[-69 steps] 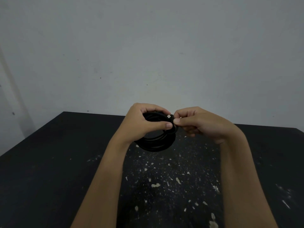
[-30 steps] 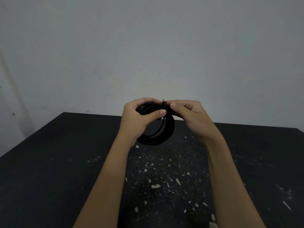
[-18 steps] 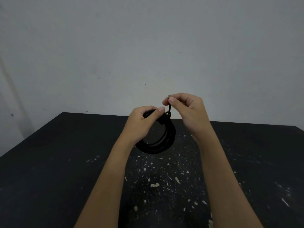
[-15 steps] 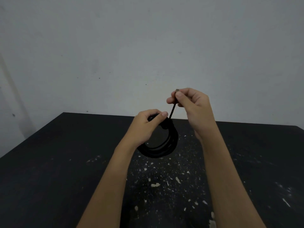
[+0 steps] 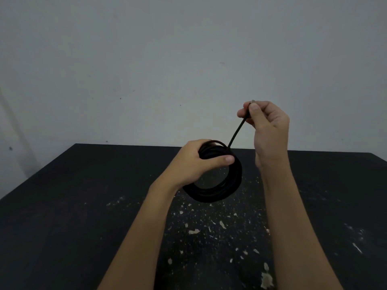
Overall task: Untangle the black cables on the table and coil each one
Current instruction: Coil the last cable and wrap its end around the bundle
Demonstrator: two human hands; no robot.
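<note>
Head view: gripping the coiled black cable (image 5: 217, 193) at its top with the left hand (image 5: 194, 162), fingers (image 5: 227, 159) curled round the loops, in the air above the desk (image 5: 83, 206), toward its far edge. Pinching the free end (image 5: 236, 132) between thumb and forefinger of the right hand (image 5: 270, 126), higher up, stretched straight from the coil. Speckled with pale flecks (image 5: 193, 231) across the desk's middle.

Working bare-handed: the left hand (image 5: 194, 164) and right hand (image 5: 270, 126) are uncovered, as are the left forearm (image 5: 146, 227) and right forearm (image 5: 282, 216), bare skin running from the wrists down to where the view ends. Both forearms look slender and smooth. The thumbnails (image 5: 254, 106) appear trimmed short, though dim light blurs finer detail.
</note>
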